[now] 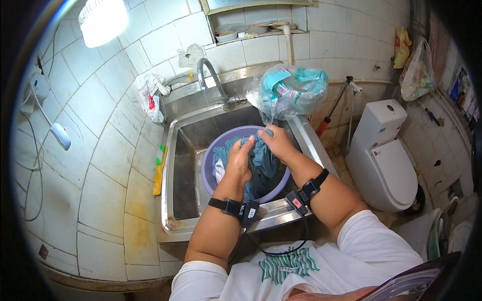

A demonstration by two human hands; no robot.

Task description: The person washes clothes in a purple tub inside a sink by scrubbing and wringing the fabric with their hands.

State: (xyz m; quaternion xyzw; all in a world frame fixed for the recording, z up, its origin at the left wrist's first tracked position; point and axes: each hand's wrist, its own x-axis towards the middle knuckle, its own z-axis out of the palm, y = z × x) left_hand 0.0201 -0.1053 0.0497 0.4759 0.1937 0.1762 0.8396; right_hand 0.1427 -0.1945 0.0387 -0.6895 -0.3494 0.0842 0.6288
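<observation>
A purple plastic basin (210, 159) sits inside a steel sink (176, 165). Wet blue-teal cloth (262, 161) fills the basin. My left hand (238, 161) presses down on the cloth with its fingers curled into the fabric. My right hand (276, 142) grips a bunched fold of the same cloth at the basin's far rim. Both wrists carry black straps with small devices.
A curved tap (208, 72) rises behind the sink. A clear bag of teal items (293, 90) rests on the sink's right corner. A white toilet (381, 155) stands at the right, a plunger (334, 108) leaning between. Tiled walls close in on the left.
</observation>
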